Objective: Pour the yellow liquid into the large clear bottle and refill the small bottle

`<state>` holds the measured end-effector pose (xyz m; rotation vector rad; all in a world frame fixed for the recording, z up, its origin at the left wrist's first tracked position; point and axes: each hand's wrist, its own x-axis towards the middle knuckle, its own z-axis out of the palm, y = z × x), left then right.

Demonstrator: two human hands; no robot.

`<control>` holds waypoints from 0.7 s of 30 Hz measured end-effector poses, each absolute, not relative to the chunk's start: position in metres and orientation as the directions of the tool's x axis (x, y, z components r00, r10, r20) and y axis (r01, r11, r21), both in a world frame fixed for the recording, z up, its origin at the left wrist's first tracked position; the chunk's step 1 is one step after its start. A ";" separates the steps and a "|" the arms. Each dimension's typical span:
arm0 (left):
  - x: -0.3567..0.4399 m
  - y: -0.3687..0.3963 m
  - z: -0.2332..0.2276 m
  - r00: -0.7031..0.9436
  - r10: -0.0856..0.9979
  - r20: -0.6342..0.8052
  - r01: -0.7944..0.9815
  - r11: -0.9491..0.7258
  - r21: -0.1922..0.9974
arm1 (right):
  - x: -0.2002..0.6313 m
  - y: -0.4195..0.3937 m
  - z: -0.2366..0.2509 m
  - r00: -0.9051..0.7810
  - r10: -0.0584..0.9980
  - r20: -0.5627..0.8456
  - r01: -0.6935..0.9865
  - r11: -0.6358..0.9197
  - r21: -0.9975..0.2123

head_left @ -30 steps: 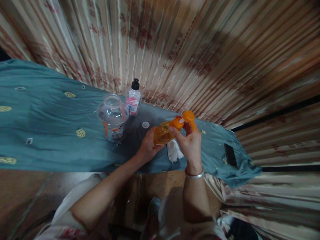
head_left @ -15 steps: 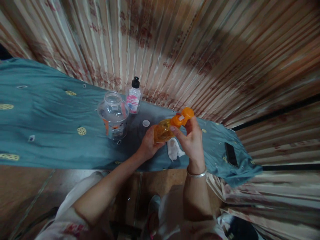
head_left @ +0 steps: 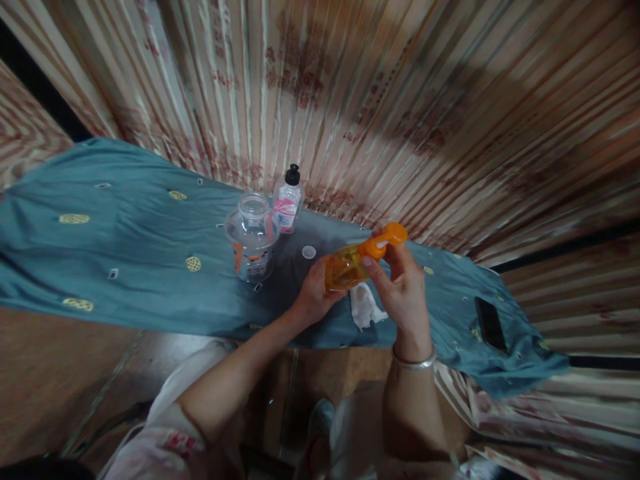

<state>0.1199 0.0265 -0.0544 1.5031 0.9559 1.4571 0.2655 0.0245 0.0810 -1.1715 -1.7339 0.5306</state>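
Note:
My left hand (head_left: 313, 297) grips the body of a small orange bottle (head_left: 345, 265), held tilted above the teal cloth (head_left: 125, 253). My right hand (head_left: 400, 293) has its fingers on the bottle's neck and on the orange flip cap (head_left: 387, 237), which stands open at the top. A silver bangle (head_left: 414, 363) circles my right wrist. Just under the bottle a crumpled white tissue (head_left: 365, 308) lies on the cloth.
A clear plastic jar (head_left: 251, 235) without a lid stands left of my hands. Behind it is a small bottle with a black cap (head_left: 289, 199). A white round cap (head_left: 309, 252) lies on the cloth. A dark phone (head_left: 490, 323) rests at the right. Striped curtain behind.
The view has shifted, so everything sits further right in the picture. Both hands stay on the orange bottle, and my right fingers have moved slightly on the open flip cap.

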 end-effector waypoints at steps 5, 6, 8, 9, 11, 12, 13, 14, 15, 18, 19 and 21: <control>0.120 0.025 -0.051 0.042 0.937 0.346 -0.036 -0.345 0.938 | 0.259 0.022 0.085 0.029 0.875 0.483 0.552 0.388 -0.738; 0.120 0.025 -0.051 0.041 0.940 0.338 -0.039 -0.337 0.941 | 0.258 0.022 0.084 0.073 0.869 0.489 0.573 0.365 -0.734; 0.120 0.025 -0.050 0.036 0.946 0.322 -0.041 -0.320 0.946 | 0.257 0.022 0.083 0.100 0.865 0.492 0.578 0.353 -0.736; 0.120 0.025 -0.050 0.032 0.949 0.315 -0.039 -0.314 0.949 | 0.257 0.023 0.083 0.078 0.871 0.485 0.557 0.366 -0.746; 0.120 0.024 -0.049 0.028 0.951 0.309 -0.033 -0.308 0.951 | 0.258 0.025 0.081 -0.001 0.887 0.463 0.494 0.403 -0.771; 0.120 0.024 -0.049 0.029 0.951 0.309 -0.030 -0.308 0.951 | 0.259 0.025 0.081 -0.035 0.891 0.453 0.469 0.415 -0.780; 0.120 0.024 -0.049 0.032 0.950 0.311 -0.028 -0.310 0.950 | 0.259 0.025 0.081 -0.054 0.893 0.447 0.454 0.421 -0.785; 0.119 0.024 -0.049 0.037 0.949 0.314 -0.027 -0.313 0.949 | 0.258 0.025 0.081 -0.054 0.894 0.445 0.451 0.419 -0.788; 0.119 0.024 -0.048 0.040 0.948 0.316 -0.026 -0.315 0.949 | 0.256 0.025 0.082 -0.036 0.894 0.446 0.460 0.411 -0.787; 0.119 0.025 -0.049 0.033 0.948 0.318 -0.026 -0.317 0.948 | 0.250 0.022 0.083 0.077 0.882 0.466 0.524 0.361 -0.771; 0.119 0.025 -0.050 0.031 0.948 0.318 -0.028 -0.317 0.948 | 0.249 0.021 0.083 0.106 0.874 0.474 0.547 0.346 -0.762; 0.119 0.025 -0.050 0.032 0.946 0.323 -0.039 -0.321 0.946 | 0.249 0.022 0.083 0.108 0.872 0.477 0.552 0.347 -0.758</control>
